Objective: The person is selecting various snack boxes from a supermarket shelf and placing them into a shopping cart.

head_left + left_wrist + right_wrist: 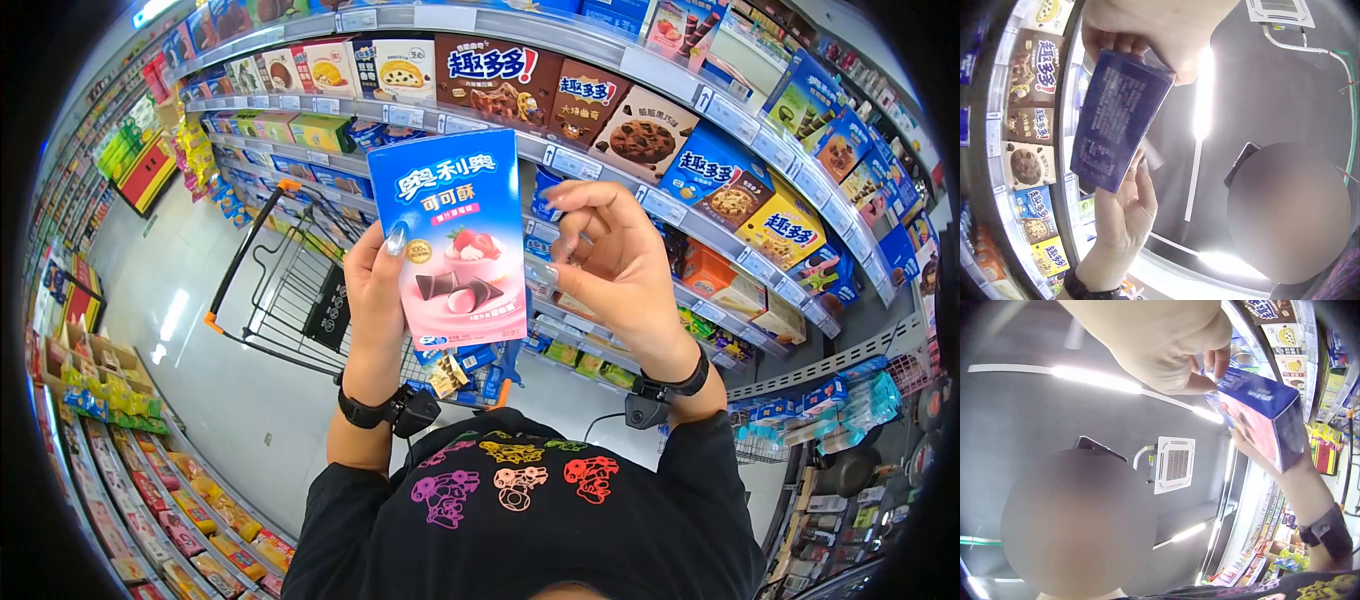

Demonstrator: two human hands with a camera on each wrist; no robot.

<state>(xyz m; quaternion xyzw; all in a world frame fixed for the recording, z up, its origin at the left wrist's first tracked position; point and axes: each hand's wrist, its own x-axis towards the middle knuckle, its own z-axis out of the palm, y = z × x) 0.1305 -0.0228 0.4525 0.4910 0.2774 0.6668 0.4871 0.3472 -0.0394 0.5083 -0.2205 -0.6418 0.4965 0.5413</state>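
A blue-and-pink biscuit box [462,250] with strawberries and dark chocolate pieces on its front stands upright before the chest in the head view. My left hand [375,280] grips its left side, thumb on the front and fingers behind. Beside the box's right edge is my right hand [617,262], its fingers loosely bent and holding nothing. The left wrist view looks onto a dark blue printed side of the box [1119,122]. In the right wrist view, the right hand's fingertips [1219,365] are right at the box's edge.
A wire shopping cart [270,290] with orange corners stands beyond the left arm, with several packets [465,368] in it. Shelves of cookie boxes [500,85] curve across the front and right. Another snack shelf [150,480] runs along the left, past the pale floor [285,420].
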